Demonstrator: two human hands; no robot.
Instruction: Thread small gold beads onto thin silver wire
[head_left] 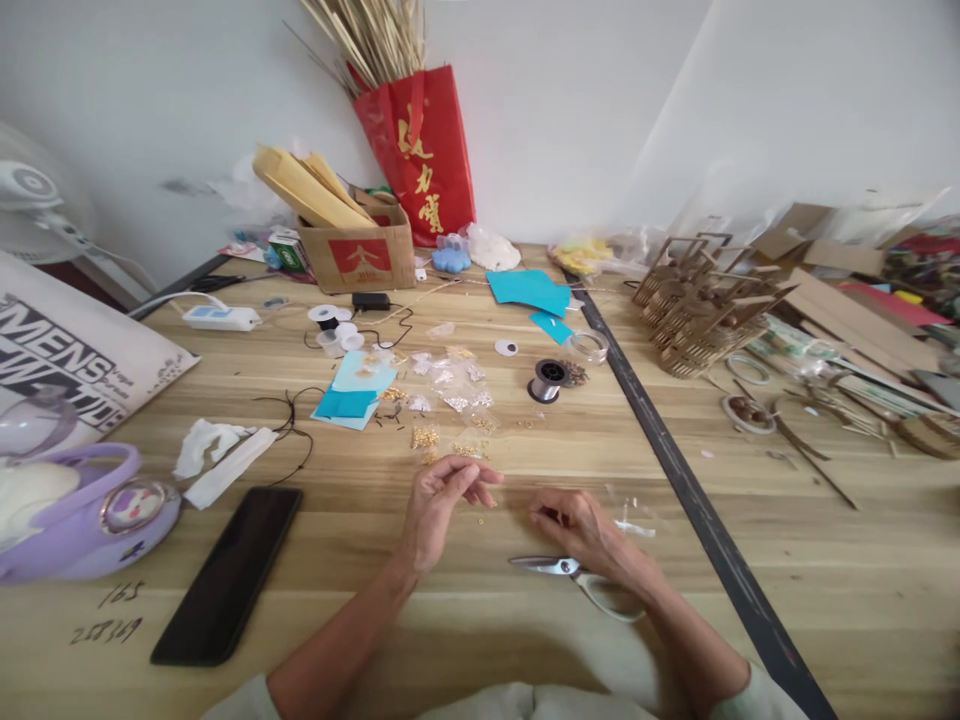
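My left hand (pixel 442 505) hovers over the wooden table (pixel 465 620) with its fingers curled and its fingertips pinched together; whatever is in the pinch is too small to name. Tiny gold beads (pixel 425 437) lie just beyond it, with one loose bead beside the fingertips. My right hand (pixel 577 527) rests on the table a little to the right, fingers curled inward in a pinch. Under its wrist lies a pair of scissors (pixel 559 567) with white handles. Small clear bags of beads (pixel 450 385) are spread further back.
A black phone (pixel 229 572) lies at the front left beside a purple case (pixel 75 520) and a white tissue (pixel 217 455). A wire spool (pixel 547 380), teal paper (pixel 529 290), a cardboard box (pixel 360 250), a red bag (pixel 420 150) and wooden laser-cut parts (pixel 697 300) stand behind.
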